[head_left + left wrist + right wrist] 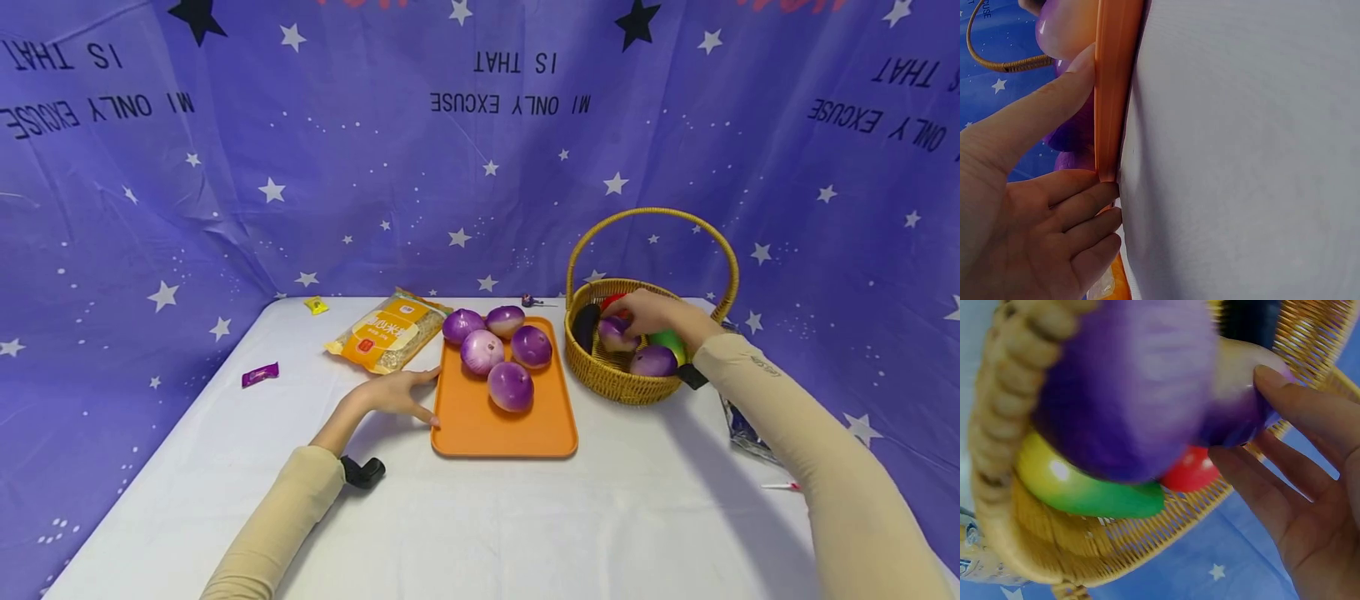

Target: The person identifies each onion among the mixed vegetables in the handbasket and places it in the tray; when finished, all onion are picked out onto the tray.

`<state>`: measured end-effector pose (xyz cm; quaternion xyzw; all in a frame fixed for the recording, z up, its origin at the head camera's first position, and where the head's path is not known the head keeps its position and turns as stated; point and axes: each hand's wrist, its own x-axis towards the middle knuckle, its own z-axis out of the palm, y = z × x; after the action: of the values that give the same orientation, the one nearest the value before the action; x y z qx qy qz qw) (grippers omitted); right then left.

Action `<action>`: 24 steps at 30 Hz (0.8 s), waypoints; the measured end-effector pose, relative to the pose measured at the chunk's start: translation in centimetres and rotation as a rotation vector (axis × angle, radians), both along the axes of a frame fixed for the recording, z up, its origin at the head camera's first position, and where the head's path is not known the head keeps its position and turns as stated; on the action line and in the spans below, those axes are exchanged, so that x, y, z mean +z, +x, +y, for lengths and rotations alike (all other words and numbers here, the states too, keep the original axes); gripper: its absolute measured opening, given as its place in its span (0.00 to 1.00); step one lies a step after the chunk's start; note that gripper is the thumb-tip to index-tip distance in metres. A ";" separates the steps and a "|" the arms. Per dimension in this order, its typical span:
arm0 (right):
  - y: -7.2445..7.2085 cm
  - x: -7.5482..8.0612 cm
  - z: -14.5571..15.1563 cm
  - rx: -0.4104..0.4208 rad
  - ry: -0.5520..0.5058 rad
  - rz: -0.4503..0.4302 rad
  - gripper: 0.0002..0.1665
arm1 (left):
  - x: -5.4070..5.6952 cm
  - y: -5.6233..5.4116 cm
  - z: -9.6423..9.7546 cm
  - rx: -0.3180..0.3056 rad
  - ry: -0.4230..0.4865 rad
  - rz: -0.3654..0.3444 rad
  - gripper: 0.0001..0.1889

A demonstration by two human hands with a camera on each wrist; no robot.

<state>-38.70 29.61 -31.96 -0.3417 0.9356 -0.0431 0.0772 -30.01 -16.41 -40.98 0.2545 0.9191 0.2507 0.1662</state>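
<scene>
My left hand (393, 393) rests against the left edge of the orange tray (457, 433), thumb and fingers spread apart along its rim. In the left wrist view the fingertips (1107, 219) touch the tray's side. Several purple onions (512, 387) sit in the far half of the tray. On the right, my right hand (651, 312) reaches into the wicker basket (626, 387) and pinches a purple onion (1241, 394) between thumb and fingers. Another purple onion (654, 361), a yellow-green item (1097, 494), something red (1190, 470) and a dark item (587, 327) lie around it.
An orange-and-clear food packet (386, 332) lies left of the tray. A yellow wrapped candy (316, 305) and a purple one (260, 374) lie farther left. Behind the tray is a lollipop (529, 301). A silvery packet (746, 437) is partly hidden beside my right arm.
</scene>
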 end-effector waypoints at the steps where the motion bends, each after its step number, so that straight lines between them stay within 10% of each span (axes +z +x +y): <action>1: 0.2 0.4 0.1 0.000 -0.023 0.010 0.29 | 0.0 0.0 0.0 -0.002 0.000 0.000 0.53; 13: 3.6 3.9 -0.6 -0.022 -0.251 0.147 0.32 | -0.1 0.0 -0.1 0.004 -0.013 0.002 0.54; 24: 8.7 0.9 -4.7 0.110 -0.416 0.219 0.34 | -0.2 0.0 -0.1 0.006 -0.006 0.001 0.54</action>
<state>-29.99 24.94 -31.11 -0.4032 0.8894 -0.1932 -0.0947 -30.05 -16.47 -41.19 0.2515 0.9207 0.2483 0.1659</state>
